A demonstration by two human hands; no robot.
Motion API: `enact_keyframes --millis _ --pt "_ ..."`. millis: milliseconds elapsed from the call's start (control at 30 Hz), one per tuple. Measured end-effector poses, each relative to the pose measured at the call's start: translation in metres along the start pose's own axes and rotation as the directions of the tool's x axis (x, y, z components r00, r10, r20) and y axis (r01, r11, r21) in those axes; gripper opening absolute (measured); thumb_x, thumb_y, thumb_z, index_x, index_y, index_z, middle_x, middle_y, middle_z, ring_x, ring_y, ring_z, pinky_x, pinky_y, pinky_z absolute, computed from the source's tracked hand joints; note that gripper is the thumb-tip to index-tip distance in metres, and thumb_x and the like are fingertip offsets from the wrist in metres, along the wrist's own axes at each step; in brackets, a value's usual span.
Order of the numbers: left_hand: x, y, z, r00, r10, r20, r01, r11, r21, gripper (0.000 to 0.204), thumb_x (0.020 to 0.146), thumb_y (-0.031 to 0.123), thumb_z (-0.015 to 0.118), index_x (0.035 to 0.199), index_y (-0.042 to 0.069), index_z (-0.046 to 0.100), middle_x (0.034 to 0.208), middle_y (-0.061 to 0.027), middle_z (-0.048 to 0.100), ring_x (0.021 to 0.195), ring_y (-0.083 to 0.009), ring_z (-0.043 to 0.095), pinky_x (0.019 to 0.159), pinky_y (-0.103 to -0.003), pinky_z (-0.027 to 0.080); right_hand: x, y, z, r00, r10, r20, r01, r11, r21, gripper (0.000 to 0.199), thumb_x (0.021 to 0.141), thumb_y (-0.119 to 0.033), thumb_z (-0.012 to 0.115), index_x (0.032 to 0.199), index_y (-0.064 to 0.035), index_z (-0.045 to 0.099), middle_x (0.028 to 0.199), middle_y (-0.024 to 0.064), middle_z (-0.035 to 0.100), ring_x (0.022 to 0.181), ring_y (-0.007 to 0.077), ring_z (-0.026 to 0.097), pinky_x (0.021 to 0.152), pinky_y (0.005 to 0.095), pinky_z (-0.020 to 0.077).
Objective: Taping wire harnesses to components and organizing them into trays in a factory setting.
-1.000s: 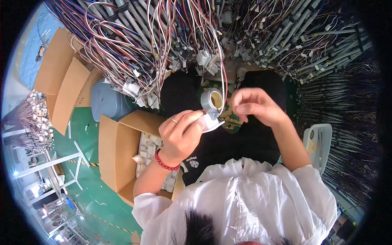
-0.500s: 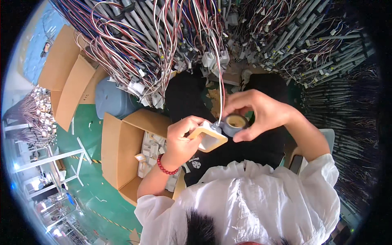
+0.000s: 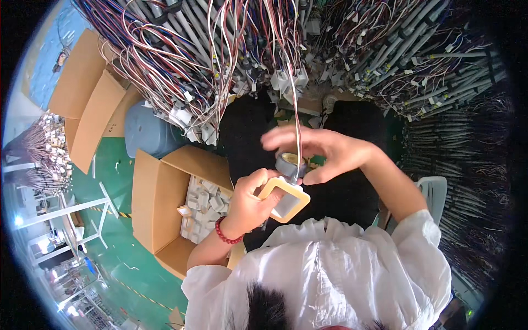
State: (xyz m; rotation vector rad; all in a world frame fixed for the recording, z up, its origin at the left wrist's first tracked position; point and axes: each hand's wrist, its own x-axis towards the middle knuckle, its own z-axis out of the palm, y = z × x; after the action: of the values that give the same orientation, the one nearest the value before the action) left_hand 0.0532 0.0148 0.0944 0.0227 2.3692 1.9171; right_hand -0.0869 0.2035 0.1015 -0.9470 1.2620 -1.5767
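My left hand (image 3: 254, 199) is closed on a white square frame (image 3: 287, 204) with a yellowish rim, just above my lap. A thin bundle of white and red wires (image 3: 297, 126) runs down from the heap to the frame's upper edge. Against that joint sits a roll of grey tape (image 3: 286, 166), with the wires crossing in front of it. Around the roll, my right hand (image 3: 330, 151) has its fingers spread, the forefinger reaching past it and the thumb apart from it. Some fingers of this hand are partly hidden behind the wires and roll.
Bunched cables (image 3: 220, 49) with white connectors hang ahead, and more grey cables (image 3: 440, 66) lie to the right. An open cardboard box (image 3: 147, 203) holding several white parts stands at my left. Behind it are a blue-grey stool (image 3: 148, 132) and another carton (image 3: 82, 88).
The tape roll has moved left, from the right of the wires to behind them. My right hand has shifted left and its fingers have spread. The frame has tilted in my left hand.
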Motion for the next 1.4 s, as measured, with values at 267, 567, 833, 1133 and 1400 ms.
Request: enact_keyframes --millis 267,567,833,1133,1400 --pt "0.004 -0.005 -0.002 0.997 0.011 -0.081 -0.019 0.994 -0.104 0.009 0.080 -0.005 0.061 0.080 0.000 0.053 0.094 -0.0136 0.069 0.081 -0.0144 0.066 0.068 -0.027 0.052 -0.011 -0.014 -0.004 0.893 0.446 -0.061 -0.444 0.895 0.047 0.033 0.074 -0.029 0.072 0.093 -0.0010 0.069 0.073 0.0039 0.064 0.061 0.0104 0.058 0.053 0.0229 0.0466" --pt "0.006 -0.008 0.014 0.997 0.037 -0.062 -0.050 0.973 -0.223 0.030 0.082 -0.007 0.056 0.108 0.002 0.044 0.107 -0.0134 0.061 0.092 -0.0132 0.058 0.081 -0.029 0.048 -0.014 0.009 -0.001 0.937 0.102 -0.333 -0.085 0.994 0.065 0.051 0.075 -0.020 0.071 0.120 -0.0028 0.055 0.128 0.0084 0.046 0.112 0.0170 0.049 0.092 0.0315 0.0441" --pt "0.007 -0.003 0.005 1.000 -0.011 -0.002 0.010 0.973 -0.230 0.024 0.084 0.000 0.061 0.107 0.001 0.053 0.102 -0.0063 0.059 0.094 -0.0119 0.058 0.081 -0.027 0.048 -0.001 0.007 -0.014 0.998 0.020 0.058 -0.006 0.973 -0.230 0.029 0.081 -0.014 0.070 0.105 -0.0022 0.061 0.099 0.0066 0.061 0.097 0.0150 0.055 0.088 0.0304 0.0427" --pt "0.038 0.003 -0.005 0.785 0.606 0.130 -0.536 0.560 0.632 0.019 0.070 0.005 0.061 0.086 0.014 0.063 0.092 0.0016 0.065 0.070 -0.0152 0.061 0.057 -0.029 0.048 -0.016 -0.015 -0.001 0.965 0.170 -0.200 -0.220 0.940 -0.262 0.014 0.083 -0.015 0.065 0.086 -0.0014 0.065 0.077 0.0030 0.061 0.068 0.0097 0.057 0.059 0.0243 0.0465" --pt "0.056 -0.033 -0.024 0.840 0.499 -0.213 -0.281 0.736 0.616 0.015 0.070 0.004 0.066 0.083 0.012 0.063 0.085 -0.0060 0.066 0.075 -0.0258 0.065 0.064 -0.034 0.054 -0.084 -0.059 0.005 0.881 0.366 -0.299 -0.360 0.930 0.078 0.005 0.078 0.000 0.061 0.079 0.0028 0.065 0.081 0.0085 0.062 0.063 0.0130 0.058 0.052 0.0228 0.0460"
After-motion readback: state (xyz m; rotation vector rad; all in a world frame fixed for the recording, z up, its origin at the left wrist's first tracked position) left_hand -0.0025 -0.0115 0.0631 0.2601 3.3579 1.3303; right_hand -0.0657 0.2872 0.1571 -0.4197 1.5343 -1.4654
